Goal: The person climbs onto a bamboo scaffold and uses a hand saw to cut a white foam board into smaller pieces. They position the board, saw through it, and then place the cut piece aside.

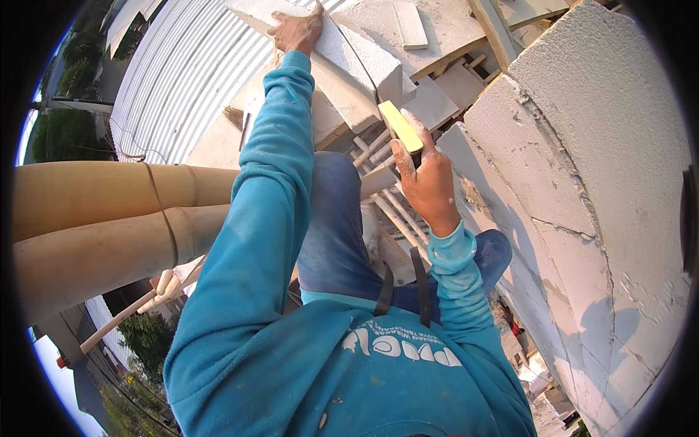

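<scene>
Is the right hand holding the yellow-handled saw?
Yes, the right hand is wrapped around the yellow handle of the saw, whose blade runs into the white block that the left hand steadies.

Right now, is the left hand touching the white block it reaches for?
Touching. The head view shows the left hand pressed flat on the white block, fingers over its upper face, no gap visible. The right hand grips a yellow-handled saw.

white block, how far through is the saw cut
Done: the block wall on the right is laid. In hand: left hand steadies the white block; right hand grips the yellow-handled saw, blade lying across it. How deep the cut goes cannot be told; the block looks whole.
</scene>
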`<state>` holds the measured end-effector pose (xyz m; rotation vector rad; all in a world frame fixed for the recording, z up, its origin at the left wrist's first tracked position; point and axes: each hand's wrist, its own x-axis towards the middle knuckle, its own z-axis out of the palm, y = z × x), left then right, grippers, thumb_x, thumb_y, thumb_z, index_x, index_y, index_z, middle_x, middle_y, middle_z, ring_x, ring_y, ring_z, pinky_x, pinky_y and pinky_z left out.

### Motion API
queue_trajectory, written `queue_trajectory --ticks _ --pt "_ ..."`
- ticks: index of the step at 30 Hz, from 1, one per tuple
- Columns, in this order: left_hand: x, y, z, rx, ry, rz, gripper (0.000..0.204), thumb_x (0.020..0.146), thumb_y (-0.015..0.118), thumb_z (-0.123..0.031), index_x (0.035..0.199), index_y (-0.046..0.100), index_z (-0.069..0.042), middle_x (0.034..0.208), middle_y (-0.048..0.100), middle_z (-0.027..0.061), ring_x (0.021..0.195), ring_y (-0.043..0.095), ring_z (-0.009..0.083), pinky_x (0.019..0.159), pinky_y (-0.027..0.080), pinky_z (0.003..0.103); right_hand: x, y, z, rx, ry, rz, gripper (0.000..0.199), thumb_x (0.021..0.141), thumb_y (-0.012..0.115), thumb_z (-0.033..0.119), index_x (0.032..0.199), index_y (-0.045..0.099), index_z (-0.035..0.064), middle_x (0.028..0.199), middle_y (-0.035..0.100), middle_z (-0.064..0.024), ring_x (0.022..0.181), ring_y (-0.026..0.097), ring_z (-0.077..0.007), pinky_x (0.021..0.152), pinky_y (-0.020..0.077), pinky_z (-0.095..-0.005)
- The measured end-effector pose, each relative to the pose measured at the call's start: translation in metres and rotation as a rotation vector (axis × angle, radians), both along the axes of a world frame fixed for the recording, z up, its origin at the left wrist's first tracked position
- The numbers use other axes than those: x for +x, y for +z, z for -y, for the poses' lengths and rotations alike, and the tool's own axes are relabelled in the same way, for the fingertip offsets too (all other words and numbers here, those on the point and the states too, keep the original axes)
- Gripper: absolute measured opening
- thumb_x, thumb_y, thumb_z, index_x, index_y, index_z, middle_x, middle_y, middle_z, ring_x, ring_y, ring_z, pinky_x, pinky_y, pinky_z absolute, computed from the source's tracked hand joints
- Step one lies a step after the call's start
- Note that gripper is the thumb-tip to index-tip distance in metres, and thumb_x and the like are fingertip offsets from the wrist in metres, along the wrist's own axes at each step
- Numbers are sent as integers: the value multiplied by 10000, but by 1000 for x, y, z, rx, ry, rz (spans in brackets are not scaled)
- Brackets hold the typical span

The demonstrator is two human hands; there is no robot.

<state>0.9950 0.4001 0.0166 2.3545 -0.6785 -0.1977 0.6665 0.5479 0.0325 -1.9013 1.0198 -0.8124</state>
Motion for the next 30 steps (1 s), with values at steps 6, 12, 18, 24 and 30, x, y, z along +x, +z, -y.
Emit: queue_trajectory --ticks 6,12,18,24,30 --pt "5 4 6 98 63 28 1195 769 660 -656 1533 122 88 1474 267 416 1351 397 505 1115 361 462 -77 7 -76 118 -8 1 502 927 654 86 1397 487 27 1190 656 -245 1026 686 -385 790 575 -394" --pt "50 -38 7 45 7 118 1208 751 664 -662 1530 138 96 1448 249 471 1344 370 566 1122 350 488 -97 24 -94 66 27 21 488 931 588 0 1403 464 -16 1306 608 -248 1170 634 -357 939 543 -395" --pt "15 -27 10 59 -153 195 846 834 574 -615 1369 361 4 1298 417 365 1219 456 512 1045 391 492 8 0 17 -68 -26 -12 425 957 631 214 1337 516 59 1014 686 -256 900 659 -460 704 564 -454" --pt "64 -76 15 198 -325 622 484 1009 378 -479 999 756 -176 980 735 131 929 695 359 843 527 514 -112 16 -120 172 -5 5 522 900 594 -53 1405 466 -14 1370 560 -242 1260 575 -332 1033 483 -393" --pt "26 -41 12 137 -100 232 830 841 552 -609 1369 365 4 1293 414 374 1216 454 517 1033 394 513 -36 6 -27 78 -14 -106 482 925 643 101 1377 490 32 1096 674 -259 1004 682 -380 814 572 -395"
